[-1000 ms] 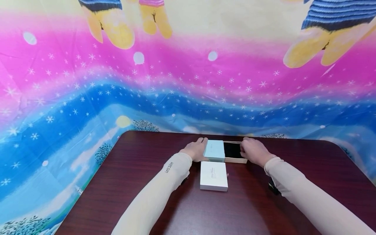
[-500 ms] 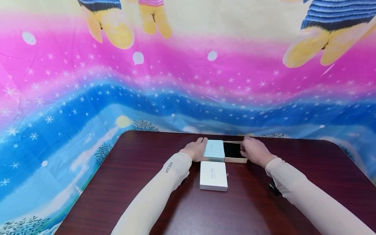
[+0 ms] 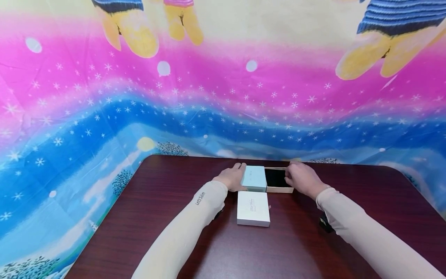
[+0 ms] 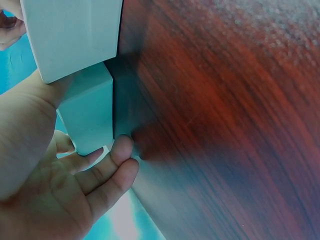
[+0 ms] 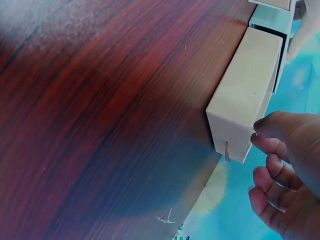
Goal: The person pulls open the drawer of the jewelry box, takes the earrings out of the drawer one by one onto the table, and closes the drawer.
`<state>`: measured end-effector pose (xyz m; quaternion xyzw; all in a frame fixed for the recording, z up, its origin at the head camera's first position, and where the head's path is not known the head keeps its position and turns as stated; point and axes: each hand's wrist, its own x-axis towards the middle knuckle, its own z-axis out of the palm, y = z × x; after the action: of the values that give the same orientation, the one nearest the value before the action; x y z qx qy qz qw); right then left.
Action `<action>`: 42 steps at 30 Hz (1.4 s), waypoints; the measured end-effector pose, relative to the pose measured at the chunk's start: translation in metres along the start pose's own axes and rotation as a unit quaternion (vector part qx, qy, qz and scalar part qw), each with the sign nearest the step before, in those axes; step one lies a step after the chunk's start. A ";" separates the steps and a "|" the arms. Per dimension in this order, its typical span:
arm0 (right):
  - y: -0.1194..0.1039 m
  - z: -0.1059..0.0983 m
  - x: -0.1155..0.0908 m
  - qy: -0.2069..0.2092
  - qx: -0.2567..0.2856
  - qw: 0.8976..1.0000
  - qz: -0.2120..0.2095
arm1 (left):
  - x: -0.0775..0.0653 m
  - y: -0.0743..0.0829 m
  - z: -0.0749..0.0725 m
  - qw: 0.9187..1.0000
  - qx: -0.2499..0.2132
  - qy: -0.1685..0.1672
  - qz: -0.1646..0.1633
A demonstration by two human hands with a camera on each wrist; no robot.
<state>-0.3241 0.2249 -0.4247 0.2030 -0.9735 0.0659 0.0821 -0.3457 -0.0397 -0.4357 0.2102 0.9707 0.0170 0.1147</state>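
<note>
Near the far edge lies a light blue box sleeve [image 3: 253, 178]. My left hand [image 3: 230, 177] holds its left end, thumb at the near side and fingers toward the far side. Out of the sleeve's right end sticks a cream drawer [image 3: 280, 190] with a black inside [image 3: 275, 178]. With thumb and index finger my right hand [image 3: 302, 179] pinches the rim of the drawer's right end wall; the other fingers curl loosely in the right wrist view. A small ribbon tab [image 5: 227, 152] hangs from that wall. The left thumb is partly hidden behind the white box in the left wrist view.
Directly in front of the blue sleeve lies a white box [image 3: 253, 208] with printed lettering on its lid. Both stand on a dark red wooden table [image 3: 244, 252]. A printed cloth [image 3: 223, 116] hangs right behind the table's far edge.
</note>
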 end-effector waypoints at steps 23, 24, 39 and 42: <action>0.004 -0.001 -0.005 0.005 0.023 1.000 0.013 | -0.002 0.002 -0.001 1.000 -0.001 -0.001 -0.004; 0.005 -0.002 -0.006 0.004 0.022 1.000 0.013 | -0.002 0.002 -0.001 1.000 -0.001 -0.002 -0.005; 0.003 -0.008 -0.012 0.010 0.025 1.000 0.003 | 0.000 0.002 0.000 1.000 -0.003 -0.001 -0.002; 0.003 -0.008 -0.013 0.010 0.026 1.000 0.005 | 0.000 0.001 0.000 1.000 -0.006 -0.002 -0.001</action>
<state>-0.3130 0.2343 -0.4195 0.1993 -0.9717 0.0932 0.0859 -0.3451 -0.0384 -0.4352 0.2085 0.9706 0.0218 0.1179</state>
